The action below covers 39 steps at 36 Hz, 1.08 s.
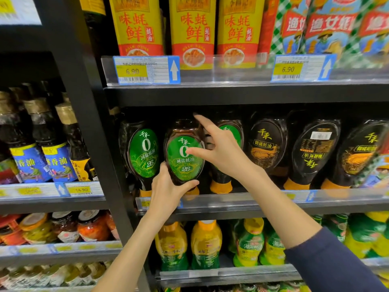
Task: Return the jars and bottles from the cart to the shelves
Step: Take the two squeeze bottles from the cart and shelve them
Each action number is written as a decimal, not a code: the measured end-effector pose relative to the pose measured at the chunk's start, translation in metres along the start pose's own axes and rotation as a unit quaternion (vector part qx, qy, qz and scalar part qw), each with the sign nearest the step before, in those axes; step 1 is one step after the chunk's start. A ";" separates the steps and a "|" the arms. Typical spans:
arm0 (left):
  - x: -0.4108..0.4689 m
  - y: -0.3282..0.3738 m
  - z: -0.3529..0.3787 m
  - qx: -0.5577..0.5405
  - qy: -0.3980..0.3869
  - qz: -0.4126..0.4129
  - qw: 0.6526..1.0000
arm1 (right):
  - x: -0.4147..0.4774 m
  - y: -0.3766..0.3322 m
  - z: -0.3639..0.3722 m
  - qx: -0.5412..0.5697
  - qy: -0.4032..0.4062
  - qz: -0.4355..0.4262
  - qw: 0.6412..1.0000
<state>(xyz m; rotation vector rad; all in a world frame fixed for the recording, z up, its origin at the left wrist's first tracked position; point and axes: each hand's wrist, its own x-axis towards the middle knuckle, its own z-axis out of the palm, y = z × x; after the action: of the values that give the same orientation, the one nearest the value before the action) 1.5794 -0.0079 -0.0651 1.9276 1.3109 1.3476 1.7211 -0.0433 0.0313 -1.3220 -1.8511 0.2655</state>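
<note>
A dark squeeze bottle with a green oval label (184, 157) stands cap-down at the front of the middle shelf (242, 204). My left hand (168, 190) grips its narrow lower part just above the orange cap. My right hand (219, 148) is spread beside the bottle's right shoulder, thumb resting on the green label, forefinger pointing up past its top. An identical green-label bottle (144, 151) stands just left, and another (231, 131) is half hidden behind my right hand. The cart is out of view.
Dark bottles with black-and-gold labels (266, 142) fill the shelf to the right. Yellow sauce bottles (193, 28) stand on the shelf above, yellow-green bottles (207, 243) below. A black upright post (84, 123) separates the left bay with blue-label oil bottles (56, 161) and jars (92, 225).
</note>
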 end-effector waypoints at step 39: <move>0.017 0.008 0.002 0.144 -0.039 -0.110 0.983 | 0.011 0.003 -0.004 -0.342 0.104 -0.048 0.933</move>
<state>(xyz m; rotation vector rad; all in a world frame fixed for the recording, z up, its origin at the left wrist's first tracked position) 1.5863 0.0033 -0.0520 1.9242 1.6990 1.0090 1.7247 -0.0341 0.0378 -1.6216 -1.8836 -0.6083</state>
